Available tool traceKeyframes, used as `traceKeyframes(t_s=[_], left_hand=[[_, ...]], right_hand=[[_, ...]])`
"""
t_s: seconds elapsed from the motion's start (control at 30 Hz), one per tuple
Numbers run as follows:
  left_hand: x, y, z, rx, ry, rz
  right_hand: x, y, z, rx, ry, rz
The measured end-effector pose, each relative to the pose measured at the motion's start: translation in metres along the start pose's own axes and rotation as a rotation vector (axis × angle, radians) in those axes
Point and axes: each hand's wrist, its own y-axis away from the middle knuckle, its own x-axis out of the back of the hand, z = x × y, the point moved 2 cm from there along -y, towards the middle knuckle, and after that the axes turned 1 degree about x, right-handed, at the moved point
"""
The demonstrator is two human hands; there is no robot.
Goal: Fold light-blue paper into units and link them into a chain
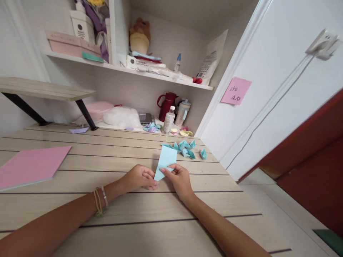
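A light-blue sheet of folding paper [168,156], with one corner folded over, is held up a little over the wooden table [128,235]. My right hand [179,180] pinches its lower right part, the thumb lying on the front and the fingers behind. At the lower left corner, my left hand [144,176] has its fingers curled and closed on the paper's edge; the exact contact is partly hidden. Just behind the sheet lie several folded light-blue paper boats [184,148], and one more folded piece [203,154] sits apart to their right.
On the left lies a stack of pink paper [34,166], with a small raised shelf [48,88] behind it. Along the back stand a bottle [168,120], a dark red jug [167,106] and a cup [183,112], near more folded paper [152,127]. A wall bounds the right.
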Motion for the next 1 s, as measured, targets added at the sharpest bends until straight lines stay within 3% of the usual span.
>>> traceKeyframes(t_s=[0.3,0.6,1.0], left_hand=[[-0.002,-0.001,-0.002,-0.057,-0.025,0.037],[-0.003,-0.003,-0.007,-0.089,-0.073,0.048],[-0.013,0.004,0.004,-0.081,-0.183,0.046]], right_hand=[[-0.001,0.002,-0.001,-0.021,-0.024,0.020],[-0.003,0.004,-0.005,0.020,-0.226,-0.004],[-0.005,0.007,-0.008,0.003,-0.245,-0.037]])
